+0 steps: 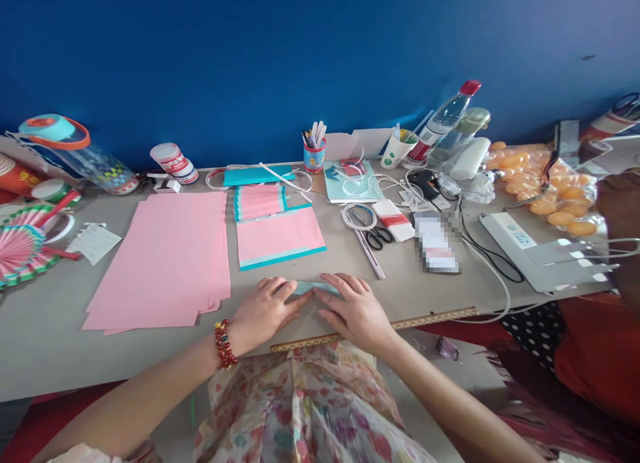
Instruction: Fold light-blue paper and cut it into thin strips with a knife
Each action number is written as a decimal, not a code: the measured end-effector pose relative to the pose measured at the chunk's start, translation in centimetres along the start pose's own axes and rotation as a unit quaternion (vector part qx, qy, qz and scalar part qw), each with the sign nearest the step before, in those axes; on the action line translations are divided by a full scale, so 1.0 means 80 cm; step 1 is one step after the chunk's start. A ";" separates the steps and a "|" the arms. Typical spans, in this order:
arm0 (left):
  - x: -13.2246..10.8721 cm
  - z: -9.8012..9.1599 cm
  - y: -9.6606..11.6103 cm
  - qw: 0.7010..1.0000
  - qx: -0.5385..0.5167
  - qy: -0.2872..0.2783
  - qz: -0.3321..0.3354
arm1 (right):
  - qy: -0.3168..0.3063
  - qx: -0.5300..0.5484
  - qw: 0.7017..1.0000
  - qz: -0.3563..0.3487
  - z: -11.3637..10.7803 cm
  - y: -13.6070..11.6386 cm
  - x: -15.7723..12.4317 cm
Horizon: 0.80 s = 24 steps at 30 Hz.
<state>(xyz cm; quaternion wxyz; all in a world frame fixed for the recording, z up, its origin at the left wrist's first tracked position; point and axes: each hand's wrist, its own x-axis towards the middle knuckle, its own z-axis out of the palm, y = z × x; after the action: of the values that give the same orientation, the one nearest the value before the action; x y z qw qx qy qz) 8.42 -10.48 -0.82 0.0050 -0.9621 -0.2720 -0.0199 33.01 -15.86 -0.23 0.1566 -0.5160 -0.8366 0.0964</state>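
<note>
Close to the table's front edge, a narrow light blue piece of folded paper (316,287) lies between my hands, largely hidden by fingers. My left hand (263,313), with a beaded bracelet at the wrist, grips its left end. On the opposite end, the fingers of my right hand (357,311) press and pinch the paper. Just beyond is a pink sheet with blue edges (280,237). A pleated pink and blue paper (260,203) sits behind that sheet. To the left, a stack of pink paper (165,259) is spread slightly.
Right of my hands are scissors (379,237), a pen-like tool (370,255), a phone (437,243) and a power strip (520,236) with cables. A pen cup (314,155) and a bottle (445,126) stand by the blue wall. A finished paper fan (23,249) lies far left. Another person sits at right.
</note>
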 end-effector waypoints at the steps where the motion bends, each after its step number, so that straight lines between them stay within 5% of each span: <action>1: 0.000 0.000 0.000 1.000 -0.001 -0.002 -0.001 | -0.002 -0.013 1.000 0.002 0.002 -0.005 -0.005; 11: -0.004 0.003 0.001 1.000 -0.007 -0.012 -0.015 | 0.068 -0.052 0.994 0.067 0.007 0.003 -0.072; 19: -0.003 -0.001 0.006 0.999 -0.032 0.000 -0.026 | 0.024 -0.051 0.998 0.020 0.022 -0.025 -0.036; 24: -0.036 0.003 -0.003 0.995 -0.023 0.022 -0.095 | 0.018 -0.065 0.998 0.012 0.027 -0.021 -0.035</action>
<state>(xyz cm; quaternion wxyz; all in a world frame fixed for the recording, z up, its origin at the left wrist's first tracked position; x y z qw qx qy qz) 5.85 -11.77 -1.16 -0.0130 -0.9310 -0.3616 -0.0477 32.03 -19.10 -2.16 0.1362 -0.5368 -0.8319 0.0345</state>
